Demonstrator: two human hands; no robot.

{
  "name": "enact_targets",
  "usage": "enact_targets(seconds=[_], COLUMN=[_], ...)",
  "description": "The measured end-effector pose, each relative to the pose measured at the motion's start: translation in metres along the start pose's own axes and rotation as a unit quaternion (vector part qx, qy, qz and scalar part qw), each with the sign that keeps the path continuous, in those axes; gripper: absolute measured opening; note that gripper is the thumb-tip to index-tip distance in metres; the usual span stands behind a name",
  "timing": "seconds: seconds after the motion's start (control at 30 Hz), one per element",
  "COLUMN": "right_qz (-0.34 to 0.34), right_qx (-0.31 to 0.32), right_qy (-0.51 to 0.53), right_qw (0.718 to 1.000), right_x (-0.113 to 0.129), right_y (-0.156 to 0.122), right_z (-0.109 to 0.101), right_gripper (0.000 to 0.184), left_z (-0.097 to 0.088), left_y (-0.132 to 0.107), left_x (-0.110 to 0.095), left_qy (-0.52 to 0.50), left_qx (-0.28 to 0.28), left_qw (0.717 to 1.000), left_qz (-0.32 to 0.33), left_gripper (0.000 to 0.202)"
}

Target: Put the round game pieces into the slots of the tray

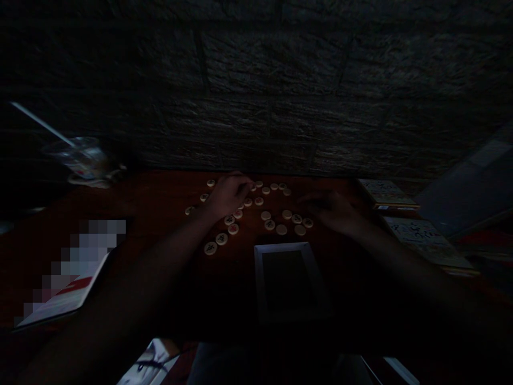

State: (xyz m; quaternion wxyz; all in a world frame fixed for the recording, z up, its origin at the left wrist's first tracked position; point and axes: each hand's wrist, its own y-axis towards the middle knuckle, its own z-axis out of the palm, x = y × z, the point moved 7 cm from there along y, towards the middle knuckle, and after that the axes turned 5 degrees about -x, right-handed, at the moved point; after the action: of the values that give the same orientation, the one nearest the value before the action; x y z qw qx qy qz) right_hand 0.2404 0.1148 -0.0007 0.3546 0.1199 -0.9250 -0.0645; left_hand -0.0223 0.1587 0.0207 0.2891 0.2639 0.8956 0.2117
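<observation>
Several round, pale xiangqi pieces (222, 239) with red or black characters lie scattered on the dark reddish wooden table (160, 187). Some show blank faces. My left hand (229, 195) reaches in among them, its thumb and fingers pinched on a xiangqi piece (253, 187) near the back. To the right of the group is my right hand (334, 208), dim and slightly blurred. Its fingers stretch left, low over the table, and hold nothing that I can see. The nearest piece to it is a black-marked one (307, 223).
An open, shallow box (259, 283) with a pale rim sits in front of me. Two flat illustrated boxes (425, 238) lie at right. A clear cup with a straw (86, 160) stands back left, above a white sheet (86, 286). A stone wall (272, 107) borders the table's far edge.
</observation>
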Motion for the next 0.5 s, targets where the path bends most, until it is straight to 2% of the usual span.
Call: enact_targets(seconds=[0.13, 0.2, 0.3, 0.37, 0.4, 0.47, 0.5], right_qz=[-0.015, -0.015, -0.027, -0.049, -0.056, -0.066, -0.072], right_qx=[0.078, 0.102, 0.111, 0.104, 0.092, 0.071, 0.065], right_qy=[0.046, 0.074, 0.081, 0.069, 0.054, 0.021, 0.008], right_qw=[0.996, 0.992, 0.990, 0.991, 0.993, 0.995, 0.995], right_x=[0.002, 0.006, 0.019, 0.030, 0.035, 0.040, 0.041], right_y=[-0.002, -0.006, -0.011, -0.014, -0.015, -0.014, -0.013], right_z=[0.003, 0.008, 0.016, 0.020, 0.020, 0.018, 0.017], right_gripper=[0.025, 0.031, 0.033, 0.029, 0.028, 0.028, 0.027], left_z=[-0.035, -0.053, -0.066, -0.060, -0.052, -0.022, -0.008], left_y=[-0.003, -0.007, -0.011, -0.011, -0.009, -0.007, -0.010], left_x=[0.035, 0.051, 0.054, 0.035, 0.018, -0.029, -0.051], left_qy=[-0.021, -0.031, -0.039, -0.044, -0.052, -0.078, -0.083], left_qx=[-0.095, -0.148, -0.201, -0.195, -0.171, -0.039, 0.021], left_qw=[0.990, 0.978, 0.962, 0.967, 0.976, 0.996, 0.994], left_qz=[-0.100, -0.147, -0.180, -0.160, -0.125, 0.004, 0.061], left_gripper=[0.027, 0.027, 0.026, 0.023, 0.022, 0.016, 0.015])
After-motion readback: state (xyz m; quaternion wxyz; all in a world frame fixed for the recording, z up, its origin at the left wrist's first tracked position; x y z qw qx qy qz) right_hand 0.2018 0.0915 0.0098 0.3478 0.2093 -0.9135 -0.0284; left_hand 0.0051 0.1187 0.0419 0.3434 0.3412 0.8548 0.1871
